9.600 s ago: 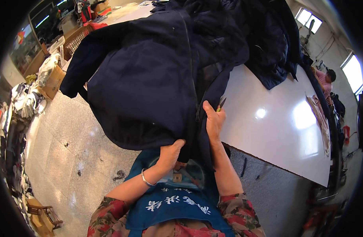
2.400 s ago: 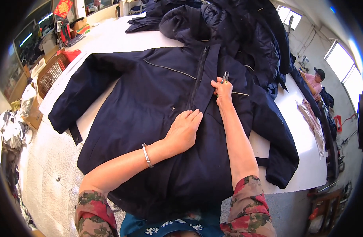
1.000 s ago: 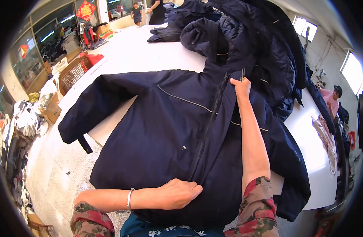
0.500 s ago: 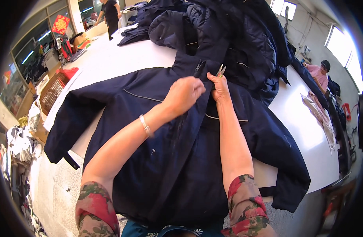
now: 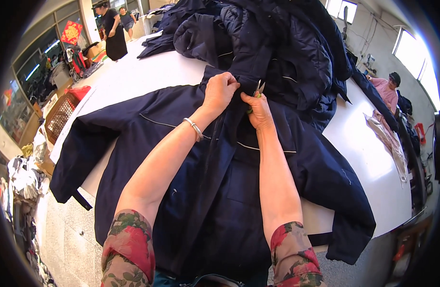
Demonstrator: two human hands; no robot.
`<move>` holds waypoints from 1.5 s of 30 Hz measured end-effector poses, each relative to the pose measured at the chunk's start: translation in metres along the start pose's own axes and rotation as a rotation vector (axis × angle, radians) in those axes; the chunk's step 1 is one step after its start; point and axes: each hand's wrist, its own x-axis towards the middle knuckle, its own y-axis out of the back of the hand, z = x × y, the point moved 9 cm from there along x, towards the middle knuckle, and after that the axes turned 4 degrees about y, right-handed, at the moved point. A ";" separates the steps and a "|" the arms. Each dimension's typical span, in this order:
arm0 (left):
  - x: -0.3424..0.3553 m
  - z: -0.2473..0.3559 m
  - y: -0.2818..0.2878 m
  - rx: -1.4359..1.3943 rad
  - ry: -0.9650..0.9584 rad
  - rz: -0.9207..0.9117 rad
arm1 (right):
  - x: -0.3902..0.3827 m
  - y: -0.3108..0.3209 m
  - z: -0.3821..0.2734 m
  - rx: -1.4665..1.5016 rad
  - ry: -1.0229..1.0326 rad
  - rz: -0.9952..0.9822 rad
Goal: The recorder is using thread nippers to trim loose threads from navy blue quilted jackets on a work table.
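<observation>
Both hands pinch navy jacket [image 5: 220,191] collar; maybe snips.

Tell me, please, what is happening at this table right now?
A person has a dark navy jacket spread front-up on a white table, its hem hanging over the near edge. Both hands are at the collar end of the zip: the left hand pinches the fabric, and the right hand holds small thread snips against it. A heap of similar dark jackets lies just beyond. Other people are further back in the room.
</observation>
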 end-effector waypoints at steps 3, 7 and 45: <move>0.005 0.002 0.002 -0.069 -0.085 0.020 | 0.001 0.000 0.000 0.005 0.001 -0.011; 0.012 0.023 0.015 0.048 -0.225 0.073 | 0.004 0.009 0.000 -0.052 -0.004 -0.027; 0.017 0.036 0.008 0.031 -0.401 -0.049 | -0.018 -0.087 -0.093 -1.879 0.549 0.123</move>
